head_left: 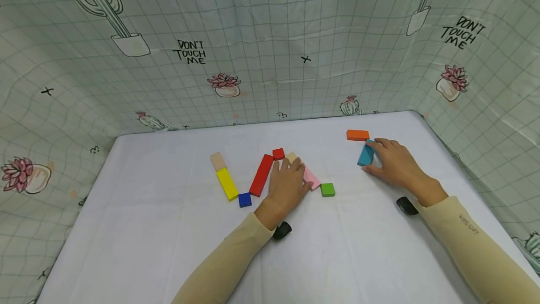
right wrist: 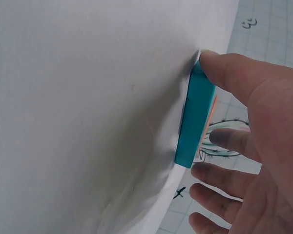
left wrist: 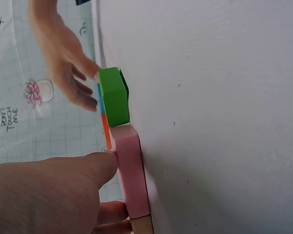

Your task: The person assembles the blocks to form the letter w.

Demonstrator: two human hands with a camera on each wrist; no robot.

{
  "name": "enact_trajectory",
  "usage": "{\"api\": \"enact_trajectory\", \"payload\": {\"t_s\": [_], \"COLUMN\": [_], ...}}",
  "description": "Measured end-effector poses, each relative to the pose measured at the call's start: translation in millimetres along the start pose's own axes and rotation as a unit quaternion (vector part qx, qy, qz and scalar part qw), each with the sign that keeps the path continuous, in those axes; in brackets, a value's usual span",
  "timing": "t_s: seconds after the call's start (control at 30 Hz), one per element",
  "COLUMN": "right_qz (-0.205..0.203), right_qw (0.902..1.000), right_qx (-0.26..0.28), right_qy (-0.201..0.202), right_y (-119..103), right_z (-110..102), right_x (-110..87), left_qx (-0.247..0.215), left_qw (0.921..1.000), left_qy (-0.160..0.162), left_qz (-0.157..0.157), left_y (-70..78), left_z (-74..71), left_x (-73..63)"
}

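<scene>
On the white table my left hand (head_left: 287, 182) has its thumb and fingers at a long pink block (head_left: 311, 178), holding it along its length. The pink block touches a beige block (head_left: 291, 156), partly covered by the fingers, and a green block (left wrist: 115, 97) at its near end. Farther right, my right hand (head_left: 394, 163) pinches a light blue block (right wrist: 195, 117), thumb at the near end and index finger toward the far end. An orange block (head_left: 357, 135) lies just beyond the light blue one.
Left of my left hand, a small red block (head_left: 278, 154), a long red block (head_left: 261, 175), a dark blue block (head_left: 245, 200), a yellow block (head_left: 228, 184) and a tan block (head_left: 218, 161) form a zigzag. A patterned cloth (head_left: 270, 36) hangs behind the table.
</scene>
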State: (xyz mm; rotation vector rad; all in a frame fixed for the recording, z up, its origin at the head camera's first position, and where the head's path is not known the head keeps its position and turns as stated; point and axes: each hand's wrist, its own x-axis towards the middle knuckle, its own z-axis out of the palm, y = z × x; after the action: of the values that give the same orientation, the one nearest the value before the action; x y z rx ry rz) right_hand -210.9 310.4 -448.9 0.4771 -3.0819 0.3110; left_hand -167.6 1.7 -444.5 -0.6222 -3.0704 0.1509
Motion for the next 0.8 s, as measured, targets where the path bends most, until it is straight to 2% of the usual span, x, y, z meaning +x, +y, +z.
{"api": "enact_trajectory", "payload": {"t_s": [0.4,0.8], "right_qz": [-0.006,-0.039], "right_qw": [1.0,0.9983], "right_qx": [0.005,-0.001], "right_qy": [-0.005,0.043], "right_y": [1.9,-16.1], "right_z": [-3.9,-2.2], "right_x": [1.2,-13.5], "left_qx": [-0.004,-0.003], "left_qw": [1.0,1.0], "left_qy": [-0.004,-0.002], "left_qz": [-0.002,-0.001], "left_y": [0.0,0.0], "left_z": [-4.0,-0.7], "left_x": [-0.7,-1.0]}}
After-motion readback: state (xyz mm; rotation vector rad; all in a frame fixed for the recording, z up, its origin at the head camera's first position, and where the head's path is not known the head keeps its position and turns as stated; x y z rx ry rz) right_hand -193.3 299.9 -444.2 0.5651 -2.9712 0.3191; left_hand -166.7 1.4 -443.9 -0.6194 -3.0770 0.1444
